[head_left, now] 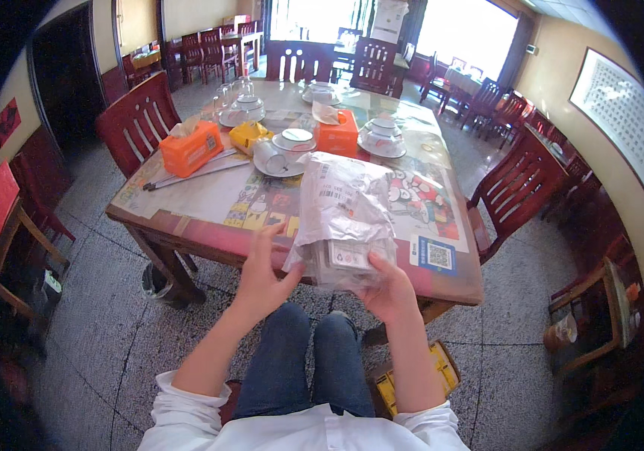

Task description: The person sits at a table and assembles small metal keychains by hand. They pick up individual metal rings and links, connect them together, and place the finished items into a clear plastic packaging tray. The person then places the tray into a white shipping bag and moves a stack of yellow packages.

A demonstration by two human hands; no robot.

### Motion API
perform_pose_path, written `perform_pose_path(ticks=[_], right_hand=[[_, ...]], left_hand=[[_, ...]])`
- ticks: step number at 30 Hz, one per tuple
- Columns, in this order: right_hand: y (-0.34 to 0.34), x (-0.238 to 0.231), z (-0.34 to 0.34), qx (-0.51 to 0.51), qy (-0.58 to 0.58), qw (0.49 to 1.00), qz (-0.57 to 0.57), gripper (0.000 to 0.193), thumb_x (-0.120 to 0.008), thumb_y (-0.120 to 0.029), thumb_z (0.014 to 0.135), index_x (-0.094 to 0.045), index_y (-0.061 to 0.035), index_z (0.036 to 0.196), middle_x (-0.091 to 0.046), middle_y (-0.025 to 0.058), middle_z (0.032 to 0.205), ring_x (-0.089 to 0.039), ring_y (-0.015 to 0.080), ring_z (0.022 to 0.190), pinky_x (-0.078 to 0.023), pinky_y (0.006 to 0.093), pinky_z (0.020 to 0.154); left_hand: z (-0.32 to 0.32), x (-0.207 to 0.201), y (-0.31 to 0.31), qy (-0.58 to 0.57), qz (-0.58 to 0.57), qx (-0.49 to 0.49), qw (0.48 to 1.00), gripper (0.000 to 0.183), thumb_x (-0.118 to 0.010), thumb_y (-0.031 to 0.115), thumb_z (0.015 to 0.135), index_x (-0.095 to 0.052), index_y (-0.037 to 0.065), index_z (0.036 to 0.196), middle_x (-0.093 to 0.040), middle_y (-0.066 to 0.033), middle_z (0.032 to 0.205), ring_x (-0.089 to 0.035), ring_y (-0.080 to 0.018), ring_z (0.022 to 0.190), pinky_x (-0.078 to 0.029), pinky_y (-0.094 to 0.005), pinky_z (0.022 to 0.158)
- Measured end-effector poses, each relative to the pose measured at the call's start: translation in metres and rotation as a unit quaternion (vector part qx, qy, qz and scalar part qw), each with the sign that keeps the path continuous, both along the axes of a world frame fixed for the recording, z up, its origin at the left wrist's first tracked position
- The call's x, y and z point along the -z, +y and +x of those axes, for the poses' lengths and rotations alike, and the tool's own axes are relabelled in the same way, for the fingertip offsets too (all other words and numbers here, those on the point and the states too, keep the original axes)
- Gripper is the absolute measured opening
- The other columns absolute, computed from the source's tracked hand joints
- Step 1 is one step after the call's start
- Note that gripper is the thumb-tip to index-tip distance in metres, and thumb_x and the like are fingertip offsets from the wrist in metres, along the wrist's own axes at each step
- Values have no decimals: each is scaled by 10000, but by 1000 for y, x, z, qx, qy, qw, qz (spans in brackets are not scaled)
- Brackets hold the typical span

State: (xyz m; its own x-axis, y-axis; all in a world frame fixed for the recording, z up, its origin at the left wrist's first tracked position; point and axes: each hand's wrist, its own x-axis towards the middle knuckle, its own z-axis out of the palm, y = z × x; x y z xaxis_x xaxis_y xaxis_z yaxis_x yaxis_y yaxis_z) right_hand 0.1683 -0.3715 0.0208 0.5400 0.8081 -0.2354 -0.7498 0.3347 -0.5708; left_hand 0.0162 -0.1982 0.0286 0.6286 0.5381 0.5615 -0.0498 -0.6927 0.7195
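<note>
A silvery-white plastic mailing bag (340, 199) with printed labels lies over the near edge of the table, its torn mouth toward me. Out of that mouth shows a flat, clear-wrapped package (348, 254) with a pale printed face. My right hand (393, 292) grips the package's near right corner, thumb on top and fingers underneath. My left hand (265, 276) is at the bag's left edge, fingers spread and raised, the thumb close to the plastic; whether it touches cannot be made out.
The table (209, 218) has a patterned cover. On it are orange tissue boxes (192, 150), a yellow packet (250, 137), wrapped dish sets (292, 150), glasses and long thin sticks (194, 171). Chairs (521, 184) surround it. A bin (160, 286) and yellow-marked box (386, 387) stand below.
</note>
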Motion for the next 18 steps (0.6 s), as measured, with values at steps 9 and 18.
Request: perform_pose_path(ticks=[9,18], right_hand=[[27,-13,16,53,-56,988,-132,430,-613,-129,824,-492,-94,1235,-573,101,1131,-588,271,1016,-561,420,724],[54,-8,20,64,-278,943,-171,555,-451,-491,938,-450,-70,1299,-556,83,1186,-575,204,1029,-495,362,822]], left_hand=[[21,7,-11,-79,50,-12,995,81,-592,-18,805,-559,18,870,-584,-155,788,-604,-338,746,-480,-400,632],[10,-24,-8,-42,152,-44,987,315,-718,122,730,-583,77,1012,-548,-113,1108,-518,-326,1041,-414,-433,868]])
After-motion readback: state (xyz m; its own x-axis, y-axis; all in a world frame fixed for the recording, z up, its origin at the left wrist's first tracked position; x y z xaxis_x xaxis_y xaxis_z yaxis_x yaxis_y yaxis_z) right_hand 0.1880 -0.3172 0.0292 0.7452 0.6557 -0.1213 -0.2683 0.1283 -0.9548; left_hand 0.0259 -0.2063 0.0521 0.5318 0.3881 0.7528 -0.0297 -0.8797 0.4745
